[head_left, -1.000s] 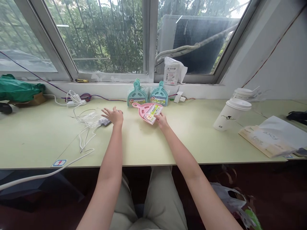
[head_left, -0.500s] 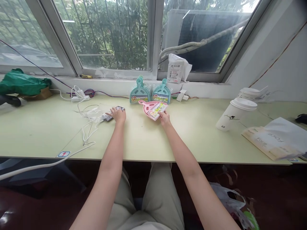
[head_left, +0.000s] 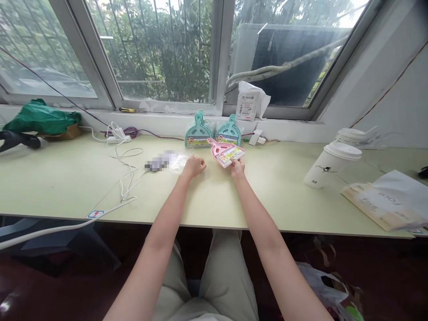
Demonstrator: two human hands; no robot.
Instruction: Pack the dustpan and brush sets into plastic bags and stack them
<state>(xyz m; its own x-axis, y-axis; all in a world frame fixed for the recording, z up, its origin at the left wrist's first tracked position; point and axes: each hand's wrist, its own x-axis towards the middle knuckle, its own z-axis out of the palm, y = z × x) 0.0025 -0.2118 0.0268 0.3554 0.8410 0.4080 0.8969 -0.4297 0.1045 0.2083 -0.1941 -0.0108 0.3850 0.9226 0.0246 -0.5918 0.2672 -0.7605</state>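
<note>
My right hand [head_left: 238, 167] grips a small pink dustpan [head_left: 219, 148] by its lower right corner. A printed card covers its front, and its handle points to the upper left. My left hand [head_left: 195, 166] is closed over the table, its fingers curled around the edge of a crumpled clear plastic bag [head_left: 179, 162]. Left of the bag lies a phone [head_left: 159, 162], blurred out, with a white cable at its end. Two bundles of teal dustpans, the left bundle [head_left: 199, 131] and the right bundle [head_left: 229, 131], lean upright against the wall behind the pink one.
White paper cups [head_left: 332, 165] and a paper bag [head_left: 384, 198] stand and lie at the right. On the left are tangled white cables [head_left: 125, 187], a power strip [head_left: 118, 138] and a green bag [head_left: 42, 117]. A packet [head_left: 249, 104] sits on the sill.
My left hand has left the phone and moved right, drawing the plastic bag across with it. The pink dustpan has shifted slightly right in view, still in my right hand.
</note>
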